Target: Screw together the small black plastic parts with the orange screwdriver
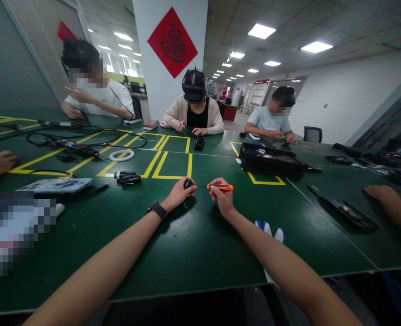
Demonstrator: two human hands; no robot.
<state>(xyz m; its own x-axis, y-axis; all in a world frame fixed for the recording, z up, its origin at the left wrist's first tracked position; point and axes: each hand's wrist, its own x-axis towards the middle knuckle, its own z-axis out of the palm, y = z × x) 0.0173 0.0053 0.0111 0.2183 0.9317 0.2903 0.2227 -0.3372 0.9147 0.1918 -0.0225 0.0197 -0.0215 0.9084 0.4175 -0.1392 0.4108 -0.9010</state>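
Note:
My right hand (223,195) is closed around an orange and black screwdriver (228,187), its thin shaft pointing left. The shaft reaches toward a small black rounded part (187,184), which my left hand (179,194) grips between its fingers. Whether the tip touches the part or sits in it is too small to tell. Both hands are just above the green table (200,253), and a dark watch (157,210) is on my left wrist. Left of my left hand lie several black cylindrical pieces (128,178), some with pale ends.
A black case (268,159) lies ahead to the right, a circuit board assembly (345,208) farther right. White and blue gloves (270,230) lie by my right forearm. Cables (67,140) and a white ring (121,155) are at left. Several people sit around the table.

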